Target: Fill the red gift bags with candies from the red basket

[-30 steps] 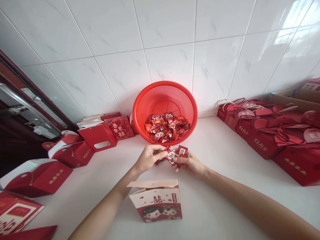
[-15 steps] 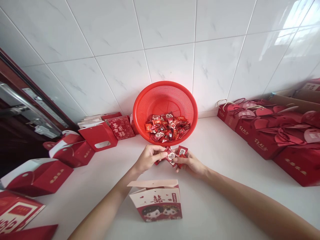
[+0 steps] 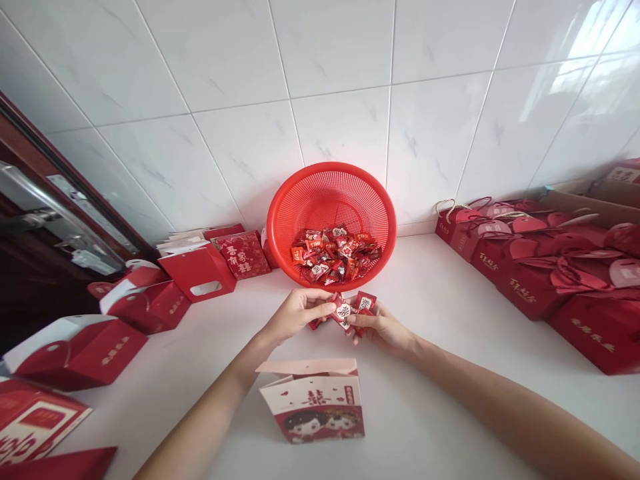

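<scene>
My left hand (image 3: 296, 316) pinches red wrapped candies (image 3: 342, 312) just in front of the red basket. Against them, my right hand (image 3: 384, 328) is closed on more red candies (image 3: 365, 303), its thumb lying over the wrappers. The two hands nearly meet, and some candies are partly hidden by the fingers. Behind them the red mesh basket (image 3: 278, 213) leans toward me with a heap of wrapped candies (image 3: 337, 255) in its lower part. Nearer to me stands a pink and red paper box (image 3: 320, 407) with two cartoon faces, its top flaps apart.
Red paper boxes (image 3: 80, 350) line the left side of the white table (image 3: 450, 413), beside a dark door with a metal handle (image 3: 45, 217). Rows of red gift boxes (image 3: 525, 290) with handles fill the right. A tiled wall (image 3: 345, 127) rises behind.
</scene>
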`<state>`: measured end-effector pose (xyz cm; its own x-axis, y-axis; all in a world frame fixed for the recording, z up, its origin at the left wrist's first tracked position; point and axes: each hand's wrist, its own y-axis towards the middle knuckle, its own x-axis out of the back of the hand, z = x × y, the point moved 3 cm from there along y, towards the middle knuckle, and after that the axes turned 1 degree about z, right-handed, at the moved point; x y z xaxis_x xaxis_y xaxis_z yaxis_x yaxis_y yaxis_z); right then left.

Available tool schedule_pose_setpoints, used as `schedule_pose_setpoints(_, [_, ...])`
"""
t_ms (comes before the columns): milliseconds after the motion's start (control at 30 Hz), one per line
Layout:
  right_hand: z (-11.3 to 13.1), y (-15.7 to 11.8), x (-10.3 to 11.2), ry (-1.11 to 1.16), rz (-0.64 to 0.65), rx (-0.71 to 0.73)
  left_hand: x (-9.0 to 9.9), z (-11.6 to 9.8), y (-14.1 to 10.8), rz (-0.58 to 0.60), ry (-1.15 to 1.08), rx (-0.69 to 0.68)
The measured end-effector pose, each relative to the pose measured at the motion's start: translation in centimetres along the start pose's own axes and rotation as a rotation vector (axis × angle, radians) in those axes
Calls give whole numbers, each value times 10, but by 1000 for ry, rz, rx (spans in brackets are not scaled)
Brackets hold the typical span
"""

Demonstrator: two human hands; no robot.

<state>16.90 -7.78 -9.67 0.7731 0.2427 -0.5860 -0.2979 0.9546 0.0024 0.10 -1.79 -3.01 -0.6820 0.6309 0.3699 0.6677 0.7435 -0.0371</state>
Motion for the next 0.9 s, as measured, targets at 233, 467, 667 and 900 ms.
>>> schedule_pose_setpoints(233, [3,-2,-1,-37,-23,-6,37,-64,-44,-194,324,-173])
schedule_pose_setpoints(467, [3,-4,-3,-60,-32,10,36,-115,-109,333,550,-354])
schedule_pose_setpoints(667, [4,-4,0,-50,-79,32,20,-101,-92,217,623,-312])
schedule_pose_setpoints(900, [18,-4,0,-99,-95,54,21,-98,-86,125,598,-243])
